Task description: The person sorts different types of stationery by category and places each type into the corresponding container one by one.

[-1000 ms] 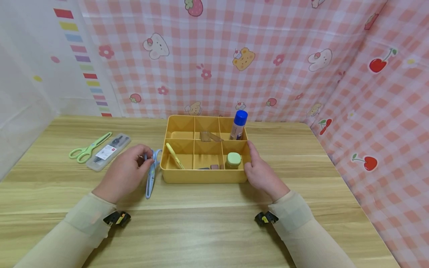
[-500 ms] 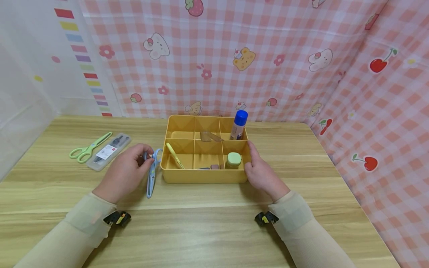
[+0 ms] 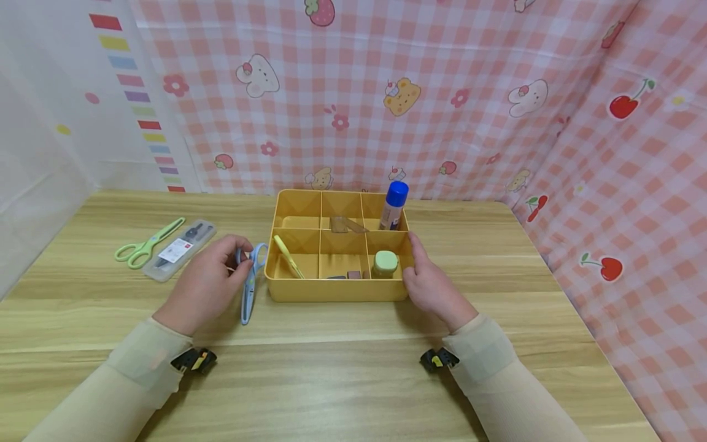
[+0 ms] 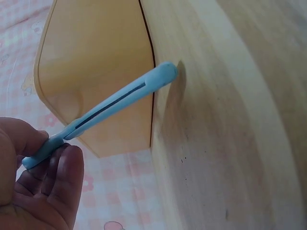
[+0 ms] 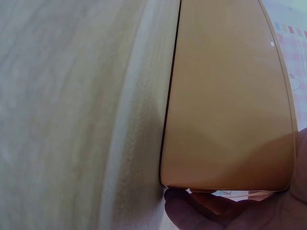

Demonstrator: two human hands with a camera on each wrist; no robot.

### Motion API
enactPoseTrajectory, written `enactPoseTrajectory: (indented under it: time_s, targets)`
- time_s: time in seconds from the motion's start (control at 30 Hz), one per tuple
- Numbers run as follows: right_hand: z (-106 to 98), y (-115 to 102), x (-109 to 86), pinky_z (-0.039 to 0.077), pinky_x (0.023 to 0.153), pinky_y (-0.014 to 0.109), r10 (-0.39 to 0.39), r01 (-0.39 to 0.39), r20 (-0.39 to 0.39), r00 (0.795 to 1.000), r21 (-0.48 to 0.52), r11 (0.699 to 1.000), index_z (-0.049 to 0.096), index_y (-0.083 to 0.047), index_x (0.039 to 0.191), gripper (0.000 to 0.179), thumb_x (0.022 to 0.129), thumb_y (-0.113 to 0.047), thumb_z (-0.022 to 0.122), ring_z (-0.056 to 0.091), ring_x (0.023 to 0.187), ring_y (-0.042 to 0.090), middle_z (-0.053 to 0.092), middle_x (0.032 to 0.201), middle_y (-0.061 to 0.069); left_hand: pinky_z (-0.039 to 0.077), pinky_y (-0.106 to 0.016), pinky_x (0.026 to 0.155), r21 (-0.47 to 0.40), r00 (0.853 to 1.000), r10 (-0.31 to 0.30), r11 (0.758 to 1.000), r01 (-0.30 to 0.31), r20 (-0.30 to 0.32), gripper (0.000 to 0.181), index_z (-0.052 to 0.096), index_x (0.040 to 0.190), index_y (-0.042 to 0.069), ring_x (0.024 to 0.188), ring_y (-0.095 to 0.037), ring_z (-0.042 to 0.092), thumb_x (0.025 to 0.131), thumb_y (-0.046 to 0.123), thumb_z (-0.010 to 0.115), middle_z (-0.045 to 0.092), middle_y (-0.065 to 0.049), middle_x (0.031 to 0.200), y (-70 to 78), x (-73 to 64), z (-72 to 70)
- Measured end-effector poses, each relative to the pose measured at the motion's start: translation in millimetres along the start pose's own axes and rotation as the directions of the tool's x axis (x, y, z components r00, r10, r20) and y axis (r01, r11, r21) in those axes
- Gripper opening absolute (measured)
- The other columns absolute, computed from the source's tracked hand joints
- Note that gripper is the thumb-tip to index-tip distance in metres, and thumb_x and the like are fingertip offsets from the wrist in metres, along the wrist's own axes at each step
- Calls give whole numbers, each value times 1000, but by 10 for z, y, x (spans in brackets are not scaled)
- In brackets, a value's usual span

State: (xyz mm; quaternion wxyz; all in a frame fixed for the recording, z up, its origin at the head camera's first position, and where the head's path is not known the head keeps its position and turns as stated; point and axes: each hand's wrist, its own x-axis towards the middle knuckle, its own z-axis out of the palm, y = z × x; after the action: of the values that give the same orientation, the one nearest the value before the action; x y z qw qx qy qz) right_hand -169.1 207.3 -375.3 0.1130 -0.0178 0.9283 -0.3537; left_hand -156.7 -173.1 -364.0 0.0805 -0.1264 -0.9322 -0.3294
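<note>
My left hand (image 3: 207, 282) pinches light blue scissors (image 3: 250, 294) by the handle loops, just left of the yellow divided organizer box (image 3: 337, 291). Their closed blades point toward me and slant down, with the tip close over the table in the left wrist view. My right hand (image 3: 436, 291) lies against the box's right side, fingers extended along the wall and thumb at the rim. Inside the box are a yellow pen-like stick (image 3: 287, 256), a green-lidded jar (image 3: 385, 264), a blue-capped glue stick (image 3: 393, 205) and small blocks (image 3: 353, 275) partly hidden by the front wall.
Green scissors (image 3: 145, 248) and a clear case with a compass (image 3: 179, 250) lie on the wooden table (image 3: 331, 368) to the left. A pink checked cloth (image 3: 353, 92) hangs behind the table and along its right side.
The blue scissors in my left hand have risen very slightly. My right hand and the box have stayed in place.
</note>
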Motion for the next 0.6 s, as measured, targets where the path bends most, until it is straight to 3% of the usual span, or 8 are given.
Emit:
enactPoseTrajectory:
  time_s: [0.6]
  targets:
    - [-4,-1,-7,23,128,57,-2,2,-3,1000,-12,1000,-8,-16,169,74,107,-17,31,27,157,43,12,175,21,52,-25,71,-38,999,20,999,-21,-36,24,64,125,6,83,-21,61,101,8,64,66,-8,95,7,-10,-4]
